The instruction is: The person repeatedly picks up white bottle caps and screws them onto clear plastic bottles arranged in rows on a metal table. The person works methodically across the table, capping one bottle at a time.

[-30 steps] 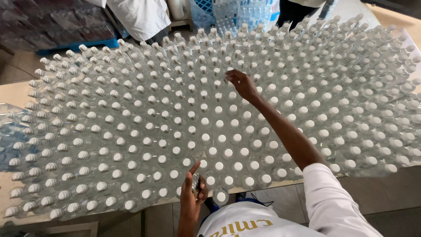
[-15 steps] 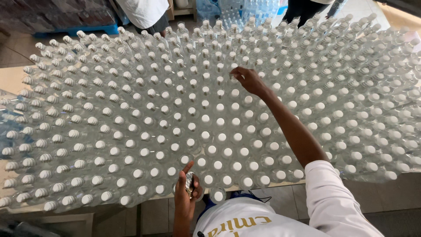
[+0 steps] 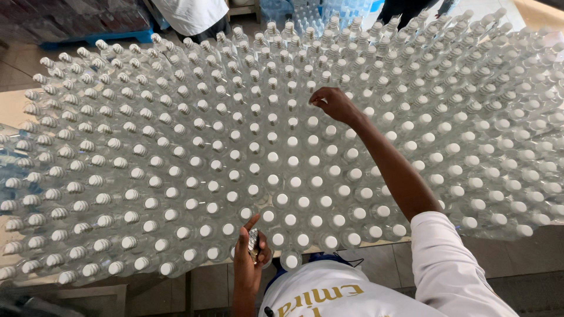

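Nearest the camera, the left hand is curled around a small stack of shiny seals (thin, silvery sleeves by the look of them, though they are too small to be sure), with the forefinger raised and the thumb pinning the stack. It hangs at the near edge of the table, just beside the front row of bottles.

Farther out, the right hand reaches over the middle rows with its fingers pinched narrow, the tips touching or nearly touching the white cap of 1 bottle; whether anything sits between the fingertips cannot be told.

The bottles are clear plastic, upright, white-capped and packed shoulder to shoulder across the whole table. They look light and thin-walled, so they would likely tip or dent if pushed from the side. The cap and neck are the only parts free to grip. The seals look flimsy and slippery, best kept pinched flat.

Beyond the far edge, 1 person in a white garment stands, with more packed bottles behind.
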